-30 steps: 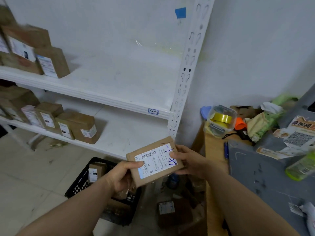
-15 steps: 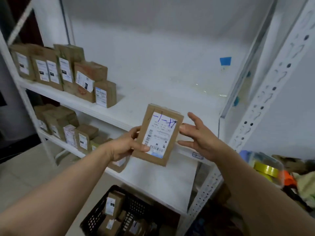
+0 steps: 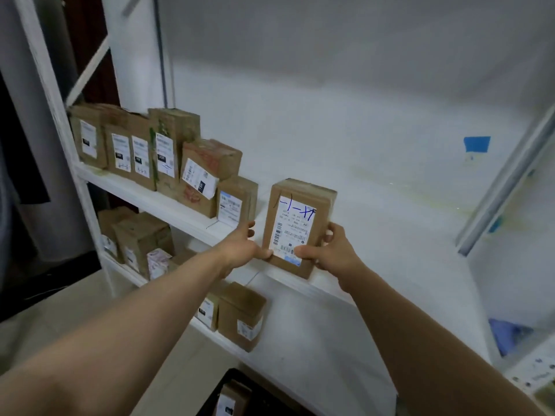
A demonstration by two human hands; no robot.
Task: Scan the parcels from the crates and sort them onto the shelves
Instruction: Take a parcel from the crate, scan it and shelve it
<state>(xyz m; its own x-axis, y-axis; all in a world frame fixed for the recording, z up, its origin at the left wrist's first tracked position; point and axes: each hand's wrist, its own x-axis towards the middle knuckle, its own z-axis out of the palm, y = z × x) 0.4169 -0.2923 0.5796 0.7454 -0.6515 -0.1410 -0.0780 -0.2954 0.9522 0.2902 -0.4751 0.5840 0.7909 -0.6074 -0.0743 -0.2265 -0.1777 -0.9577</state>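
- Where the upper shelf [image 3: 390,235] starts at its left end, a row of brown parcels [image 3: 168,157] lines the front edge. Next comes a narrow gap, then the held parcel [image 3: 295,229], then bare white shelf out to the right end.
- Left hand [image 3: 243,247] grips the parcel's lower left edge, thumb at the label's bottom corner, fingers curled along the side.
- Right hand [image 3: 333,253] grips the lower right edge, thumb pressed on the label.
- Held parcel stands upright at the shelf's front edge; whether its base rests there cannot be told.
- Lower shelf [image 3: 315,340] holds more boxes along its left part, a black crate [image 3: 270,399] sits below, and the white wall shows a blue tape square [image 3: 477,144] at the right.
- Held parcel is brown cardboard with a white barcode label and blue pen marks on top.
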